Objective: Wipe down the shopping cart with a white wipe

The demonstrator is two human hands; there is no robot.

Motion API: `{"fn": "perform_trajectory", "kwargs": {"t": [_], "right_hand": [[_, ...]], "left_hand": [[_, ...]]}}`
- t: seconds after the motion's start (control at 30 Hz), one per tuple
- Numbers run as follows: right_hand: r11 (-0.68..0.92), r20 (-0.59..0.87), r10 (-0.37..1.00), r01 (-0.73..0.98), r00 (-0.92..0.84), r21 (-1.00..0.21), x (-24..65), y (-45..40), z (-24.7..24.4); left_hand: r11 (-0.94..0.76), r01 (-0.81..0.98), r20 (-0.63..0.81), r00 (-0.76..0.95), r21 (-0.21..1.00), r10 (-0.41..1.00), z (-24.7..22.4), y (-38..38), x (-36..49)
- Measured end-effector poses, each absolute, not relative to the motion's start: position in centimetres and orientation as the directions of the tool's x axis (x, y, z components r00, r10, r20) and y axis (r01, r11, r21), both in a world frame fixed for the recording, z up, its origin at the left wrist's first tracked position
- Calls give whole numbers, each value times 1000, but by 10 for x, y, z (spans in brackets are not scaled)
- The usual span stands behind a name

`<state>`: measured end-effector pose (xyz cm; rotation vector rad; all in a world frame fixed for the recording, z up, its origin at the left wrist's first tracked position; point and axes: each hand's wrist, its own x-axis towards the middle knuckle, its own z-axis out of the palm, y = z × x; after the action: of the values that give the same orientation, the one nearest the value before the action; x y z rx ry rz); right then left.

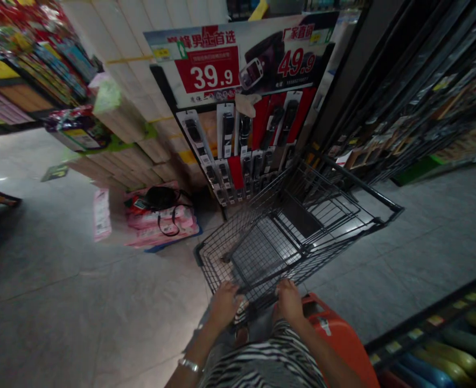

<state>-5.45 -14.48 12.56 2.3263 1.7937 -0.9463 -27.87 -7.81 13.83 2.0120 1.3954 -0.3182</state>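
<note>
A black wire shopping cart (262, 248) stands across in front of me, its handle (367, 188) off to the right. My left hand (224, 304) is at its near wire side, toward the front end, fingers bent over the mesh. At the same side, farther right, my right hand (289, 299) has its fingers curled in at the wire edge. Motion blur softens the fingertips of both. No goods show in the cart. Close by my right forearm is an orange shopping basket (338, 334).
Behind the cart rises a belt display rack (238, 134) with a price sign (222, 70). Pink packages (161, 221) lie on the floor to its left, below stacked paper packs (117, 167). Dark shelving (387, 108) lines the right, and a bottle shelf (424, 334) borders the lower right.
</note>
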Motion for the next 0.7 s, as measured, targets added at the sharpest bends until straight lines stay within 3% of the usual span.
{"fn": "perform_trajectory", "kwargs": {"t": [0.1,0.2,0.37,0.53,0.7], "right_hand": [[-332,-469,868,893,164,-304,-97,-158,132],[-330,-500,856,882,129,-337,-129,-164,140],[-288,-525,851,854,20,-434,-166,-166,140],[-226,-533,845,867,-53,-444,-169,-170,135],[-259,-475,878,890,56,-375,-126,-169,135]], "left_hand": [[-46,960,-463,175,276,869,141,-78,-312],[106,970,-505,20,219,863,130,-87,-333],[155,952,-636,52,265,770,106,-102,-333],[157,958,-689,53,239,722,97,-100,-335],[119,960,-720,105,253,686,96,-94,-339]]}}
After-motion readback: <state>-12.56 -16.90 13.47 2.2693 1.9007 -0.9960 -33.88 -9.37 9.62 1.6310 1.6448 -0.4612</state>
